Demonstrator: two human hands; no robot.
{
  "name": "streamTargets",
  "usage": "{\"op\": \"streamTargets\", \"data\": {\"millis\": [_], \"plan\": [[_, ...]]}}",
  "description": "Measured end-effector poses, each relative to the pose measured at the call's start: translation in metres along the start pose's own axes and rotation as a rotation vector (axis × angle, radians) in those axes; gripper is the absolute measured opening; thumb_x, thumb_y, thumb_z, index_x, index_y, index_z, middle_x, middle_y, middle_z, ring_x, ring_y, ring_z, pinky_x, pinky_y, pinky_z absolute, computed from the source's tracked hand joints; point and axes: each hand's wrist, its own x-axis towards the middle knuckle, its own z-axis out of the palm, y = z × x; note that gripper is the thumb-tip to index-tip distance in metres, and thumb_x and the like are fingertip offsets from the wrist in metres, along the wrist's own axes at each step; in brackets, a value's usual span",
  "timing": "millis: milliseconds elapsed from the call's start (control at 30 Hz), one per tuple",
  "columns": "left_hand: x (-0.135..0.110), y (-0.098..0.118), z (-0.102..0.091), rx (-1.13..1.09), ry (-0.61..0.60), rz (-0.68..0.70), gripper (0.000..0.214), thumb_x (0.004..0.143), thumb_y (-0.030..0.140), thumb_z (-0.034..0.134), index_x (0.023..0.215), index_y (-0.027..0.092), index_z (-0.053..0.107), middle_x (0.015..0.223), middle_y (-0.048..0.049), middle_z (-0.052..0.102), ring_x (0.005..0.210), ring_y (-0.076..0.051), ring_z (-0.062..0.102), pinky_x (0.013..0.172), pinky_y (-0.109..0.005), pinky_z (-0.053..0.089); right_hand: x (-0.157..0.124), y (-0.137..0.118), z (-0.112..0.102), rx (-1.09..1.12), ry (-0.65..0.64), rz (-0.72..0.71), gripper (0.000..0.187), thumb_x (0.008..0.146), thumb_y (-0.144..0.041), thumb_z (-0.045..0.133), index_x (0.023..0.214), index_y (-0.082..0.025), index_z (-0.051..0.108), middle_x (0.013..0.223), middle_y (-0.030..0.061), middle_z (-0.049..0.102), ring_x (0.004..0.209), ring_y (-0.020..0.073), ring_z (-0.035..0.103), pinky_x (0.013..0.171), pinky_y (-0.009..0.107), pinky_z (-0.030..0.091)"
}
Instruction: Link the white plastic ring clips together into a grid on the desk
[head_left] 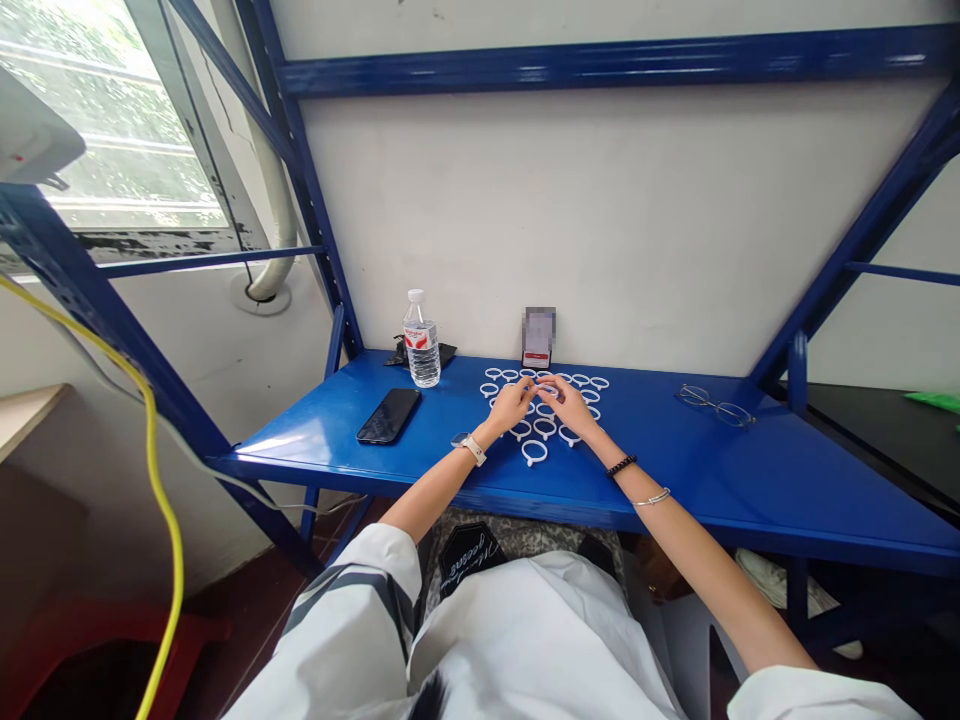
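Note:
Several white plastic rings, each with a small tab, lie flat on the blue table in rows that narrow to a single ring nearest me. My left hand is over the left-middle of the rows, its fingers drawn together at the side of one white ring. From the other side, my right hand meets it with bent fingers pinching near the same ring. The fingertips of both hands nearly touch. Some rings behind and beneath the hands are partly hidden.
Left of the rings are a black phone, a water bottle and a black plastic wrapper. A card holder leans against the back wall. Eyeglasses lie at right. A yellow cable hangs at far left.

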Motion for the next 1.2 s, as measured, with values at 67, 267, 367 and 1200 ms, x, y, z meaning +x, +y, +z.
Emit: {"op": "streamTargets", "data": {"millis": [67,267,367,1200], "plan": [[0.000,0.001,-0.001,0.005,-0.004,-0.011,0.027,0.097,0.038,0.035,0.092,0.016,0.051,0.051,0.0040,0.047,0.044,-0.011,0.041,0.049,-0.022,0.027,0.000,0.001,0.000,-0.002,0.004,0.007,0.029,0.087,-0.044,0.055,0.109,-0.024,0.057,0.117,0.0092,0.062,0.114,0.0277,0.058,0.080,0.039,0.055],[0.000,0.003,-0.004,0.002,0.010,-0.006,0.024,0.096,0.032,0.038,0.087,0.016,0.053,0.050,0.0038,0.048,0.044,-0.010,0.041,0.050,-0.022,0.027,0.001,0.004,0.002,-0.002,0.004,0.030,0.032,0.086,-0.044,0.056,0.110,-0.022,0.056,0.118,0.0109,0.062,0.116,0.0281,0.057,0.084,0.041,0.054],[0.000,0.003,-0.004,0.009,0.012,-0.005,0.023,0.095,0.031,0.039,0.087,0.016,0.054,0.050,0.0037,0.048,0.044,-0.011,0.042,0.050,-0.022,0.027,0.001,0.003,0.002,0.004,-0.016,0.047,0.033,0.086,-0.042,0.056,0.112,-0.021,0.056,0.120,0.0120,0.062,0.116,0.0276,0.057,0.085,0.040,0.054],[0.002,-0.002,0.000,-0.009,0.017,0.030,0.042,0.093,0.055,0.038,0.093,0.017,0.056,0.050,0.0034,0.051,0.042,-0.011,0.040,0.047,-0.022,0.027,0.004,0.012,-0.004,-0.207,-0.060,0.017,0.039,0.080,-0.043,0.064,0.114,-0.023,0.059,0.105,0.0080,0.066,0.088,0.0242,0.063,0.075,0.040,0.053]]}}
